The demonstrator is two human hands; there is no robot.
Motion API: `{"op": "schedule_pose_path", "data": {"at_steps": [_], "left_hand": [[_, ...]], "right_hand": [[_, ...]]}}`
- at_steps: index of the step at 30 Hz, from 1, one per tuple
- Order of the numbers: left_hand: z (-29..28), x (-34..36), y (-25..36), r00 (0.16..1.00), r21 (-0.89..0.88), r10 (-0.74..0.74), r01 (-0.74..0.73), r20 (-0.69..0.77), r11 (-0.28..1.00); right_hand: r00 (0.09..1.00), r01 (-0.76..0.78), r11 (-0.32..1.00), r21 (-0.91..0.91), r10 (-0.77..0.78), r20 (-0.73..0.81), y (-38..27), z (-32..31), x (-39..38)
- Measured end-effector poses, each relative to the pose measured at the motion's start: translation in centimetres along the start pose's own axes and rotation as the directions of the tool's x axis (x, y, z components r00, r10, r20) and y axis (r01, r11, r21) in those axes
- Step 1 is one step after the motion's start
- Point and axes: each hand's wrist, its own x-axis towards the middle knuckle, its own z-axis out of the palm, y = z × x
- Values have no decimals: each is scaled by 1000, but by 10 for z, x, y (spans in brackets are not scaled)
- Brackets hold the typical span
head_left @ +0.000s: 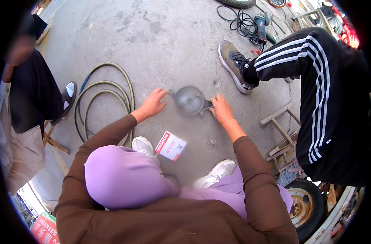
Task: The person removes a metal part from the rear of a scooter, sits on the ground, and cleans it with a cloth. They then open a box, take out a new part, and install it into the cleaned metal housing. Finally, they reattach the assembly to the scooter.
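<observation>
A round, dull grey metal part [189, 100] is in front of me, low over the concrete, with a short arm sticking out at its right. My right hand [222, 109] grips that arm, fingers closed on it. To the left of the part is my left hand [154, 103], thumb and fingers apart. Its fingertips reach towards a small grey lug [170, 92] at the part's left edge; whether they touch it I cannot tell. Nearer me, a white and red box [171, 145] lies tilted between my white shoes.
A coiled hose [130, 87] lies at the left, near a person's sandalled foot [68, 96]. On the right are another person's shoe [235, 67], a wooden stool [279, 128] and a small wheel [303, 207]. An angle grinder [260, 29] with its cable lies at the far right.
</observation>
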Motion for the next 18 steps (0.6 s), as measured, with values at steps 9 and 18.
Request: {"op": "schedule_pose_path", "data": {"at_steps": [9, 18], "left_hand": [[3, 30, -20, 987, 144, -51, 29, 152, 989], [-3, 48, -14, 962, 388, 271, -259, 25, 885]], "right_hand": [[968, -130, 992, -4, 128, 216, -36, 9, -27], [978, -46, 999, 18, 42, 207, -31, 15, -31]]}}
